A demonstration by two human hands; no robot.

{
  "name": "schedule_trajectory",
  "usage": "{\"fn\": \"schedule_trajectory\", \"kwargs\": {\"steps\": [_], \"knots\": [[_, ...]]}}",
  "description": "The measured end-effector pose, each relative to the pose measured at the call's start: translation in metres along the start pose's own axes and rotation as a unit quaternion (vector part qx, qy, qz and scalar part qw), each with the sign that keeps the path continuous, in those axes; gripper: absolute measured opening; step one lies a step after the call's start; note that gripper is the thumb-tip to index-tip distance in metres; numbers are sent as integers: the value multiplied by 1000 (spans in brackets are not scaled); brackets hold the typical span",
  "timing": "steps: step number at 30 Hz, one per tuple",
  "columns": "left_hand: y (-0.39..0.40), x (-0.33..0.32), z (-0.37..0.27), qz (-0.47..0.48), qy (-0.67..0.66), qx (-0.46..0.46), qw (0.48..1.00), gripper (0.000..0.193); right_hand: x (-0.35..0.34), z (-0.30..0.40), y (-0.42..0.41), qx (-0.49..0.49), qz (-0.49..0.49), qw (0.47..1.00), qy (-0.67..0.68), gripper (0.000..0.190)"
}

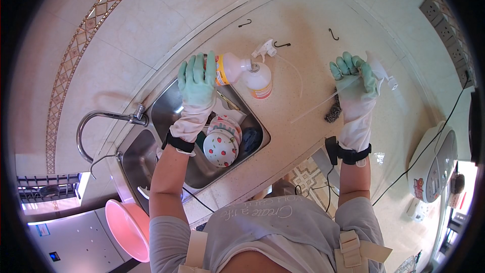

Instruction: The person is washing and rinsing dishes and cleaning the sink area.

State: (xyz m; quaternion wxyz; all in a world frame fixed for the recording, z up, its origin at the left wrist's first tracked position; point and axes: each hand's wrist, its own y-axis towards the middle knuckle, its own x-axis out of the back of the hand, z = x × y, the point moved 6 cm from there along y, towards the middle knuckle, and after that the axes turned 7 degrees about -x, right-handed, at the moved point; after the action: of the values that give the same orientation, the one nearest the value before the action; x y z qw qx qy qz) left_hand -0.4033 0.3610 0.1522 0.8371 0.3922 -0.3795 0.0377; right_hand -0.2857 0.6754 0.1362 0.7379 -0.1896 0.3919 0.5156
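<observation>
My left hand (197, 83), in a green and white rubber glove, grips a plastic bottle (232, 69) with a yellow label, tipped on its side. Its mouth meets the open neck of a second bottle (258, 79), which stands on the counter beside the sink. In my right hand (354, 76), gloved alike, is a white trigger spray head (377, 68) whose clear dip tube slants down to the left. Another trigger spray head (265, 49) lies behind the bottles with its tube trailing right. Whether liquid is flowing between the bottles cannot be made out.
Strawberry-patterned bowls (221, 148) and other dishes sit in the steel sink (204, 182), beside a curved faucet (85, 132). A steel-wool scrubber (333, 110) lies by my right wrist. Black hooks (333, 34) dot the counter. A rice cooker (432, 167) stands right; a pink basin (127, 231), lower left.
</observation>
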Motion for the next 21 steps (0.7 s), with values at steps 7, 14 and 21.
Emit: {"fn": "schedule_trajectory", "kwargs": {"steps": [7, 14, 21], "knots": [[0, 1, 0, -6, 11, 1, 1000, 59, 4, -1, 1, -6, 40, 999, 22, 25], [2, 2, 0, -10, 14, -2, 1000, 58, 5, -1, 3, -8, 37, 999, 18, 24], [3, 3, -1, -16, 18, -5, 1000, 57, 3, 0, 3, -15, 70, 997, 34, 22]]}}
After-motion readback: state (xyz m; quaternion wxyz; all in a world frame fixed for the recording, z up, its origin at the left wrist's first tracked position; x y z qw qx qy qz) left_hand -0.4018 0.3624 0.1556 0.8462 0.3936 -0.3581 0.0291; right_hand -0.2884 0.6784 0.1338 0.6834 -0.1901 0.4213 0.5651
